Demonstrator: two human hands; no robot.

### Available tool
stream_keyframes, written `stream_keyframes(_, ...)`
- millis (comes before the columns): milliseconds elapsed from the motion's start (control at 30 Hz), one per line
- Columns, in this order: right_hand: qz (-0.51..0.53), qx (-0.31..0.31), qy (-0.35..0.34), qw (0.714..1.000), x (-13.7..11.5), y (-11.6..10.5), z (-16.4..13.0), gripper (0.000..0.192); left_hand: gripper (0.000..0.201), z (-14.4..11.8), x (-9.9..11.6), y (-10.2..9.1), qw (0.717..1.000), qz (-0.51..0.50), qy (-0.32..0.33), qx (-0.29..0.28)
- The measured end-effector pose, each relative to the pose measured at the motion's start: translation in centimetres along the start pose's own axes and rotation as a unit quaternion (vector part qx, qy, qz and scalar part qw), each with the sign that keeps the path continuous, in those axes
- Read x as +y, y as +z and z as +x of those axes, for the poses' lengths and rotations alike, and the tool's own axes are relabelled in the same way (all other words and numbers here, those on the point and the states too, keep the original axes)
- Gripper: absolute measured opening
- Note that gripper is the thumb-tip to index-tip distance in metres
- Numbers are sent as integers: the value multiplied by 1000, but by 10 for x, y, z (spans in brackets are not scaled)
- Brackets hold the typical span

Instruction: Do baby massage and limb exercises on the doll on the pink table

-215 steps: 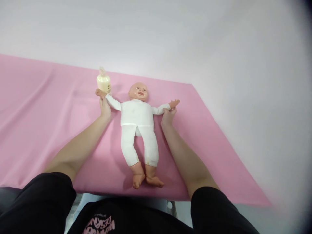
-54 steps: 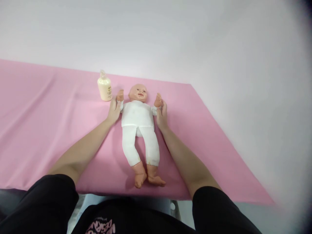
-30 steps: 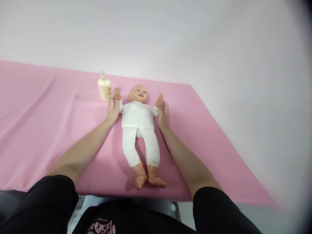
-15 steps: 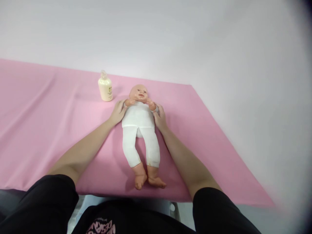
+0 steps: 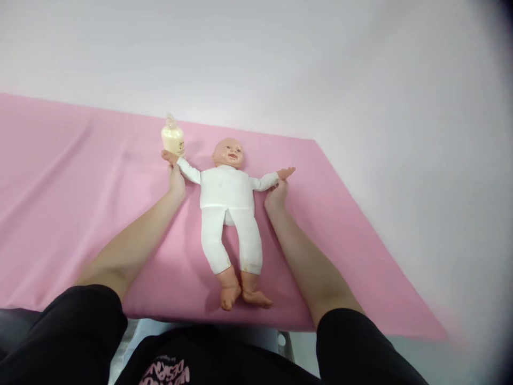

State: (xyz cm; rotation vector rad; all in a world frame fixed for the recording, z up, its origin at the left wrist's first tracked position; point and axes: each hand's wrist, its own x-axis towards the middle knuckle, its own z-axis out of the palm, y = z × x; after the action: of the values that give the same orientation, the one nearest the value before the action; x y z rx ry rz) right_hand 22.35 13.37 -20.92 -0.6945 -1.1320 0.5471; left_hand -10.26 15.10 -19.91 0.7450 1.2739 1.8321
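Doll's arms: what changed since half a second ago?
Both hands swung the doll's arms from folded at its chest out wide to the sides. The left hand and right hand keep hold at the wrists. The doll's body and legs, the lotion bottle and the pink sheet stayed put.

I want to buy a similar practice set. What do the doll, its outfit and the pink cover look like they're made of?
Baby doll: head and feet look like smooth moulded vinyl or plastic with a slight sheen. White outfit: soft matte knit fabric, likely cotton, creased at the waist. Pink sheet: thin woven cloth, judging by its long soft folds.
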Motion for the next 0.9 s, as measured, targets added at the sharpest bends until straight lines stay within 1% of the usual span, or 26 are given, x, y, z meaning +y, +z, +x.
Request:
stream_keyframes(33, -11, 18, -3, 1000, 1, 0, -1, 43, 27, -1, 0, 0, 1000, 6, 13, -9)
stream_keyframes(67, -43, 34, -7, 998, 2, 0, -3, 44, 29, -1, -1, -1, 999, 11, 31, -21)
stream_keyframes(133, -109, 49, 3, 993, 3, -1, -9, 47, 36, -4, -1, -2, 995, 23, 80, -61)
stream_keyframes(200, -147, 36, 24, 988, 1, 0, -14, 48, 48, -6, -2, -2, 984, 42, 135, -112)
stream_keyframes(300, -162, -15, 33, 986, -7, 5, -20, 44, 63, -12, -2, -2, 957, 91, 194, -196)
stream_keyframes(367, -170, -62, 30, 983, -14, 9, -22, 41, 68, -17, -1, -1, 928, 144, 233, -252)
stream_keyframes(400, -179, -94, 25, 979, -17, 12, -22, 40, 67, -20, 1, 0, 907, 177, 255, -283)
stream_keyframes(467, -198, -161, 10, 967, -22, 15, -22, 38, 63, -27, 5, 2, 857, 248, 298, -340)
stream_keyframes(533, -207, -205, 1, 957, -24, 17, -23, 36, 57, -31, 8, 3, 816, 298, 328, -372)
stream_keyframes(567, -207, -213, 5, 955, -25, 17, -23, 36, 55, -33, 10, 3, 805, 310, 337, -377)
stream_keyframes(600, -205, -213, 15, 955, -25, 17, -23, 36, 55, -34, 11, 3, 803, 312, 342, -376)
stream_keyframes(633, -203, -207, 28, 957, -25, 16, -23, 36, 55, -34, 11, 3, 805, 308, 343, -372)
stream_keyframes(700, -195, -187, 52, 961, -25, 16, -23, 39, 56, -34, 11, 3, 824, 285, 333, -359)
stream_keyframes(800, -166, -137, 68, 974, -24, 16, -24, 45, 61, -33, 10, 2, 876, 222, 292, -314)
stream_keyframes(900, -133, -80, 75, 985, -20, 14, -23, 47, 65, -31, 9, 2, 925, 148, 227, -265)
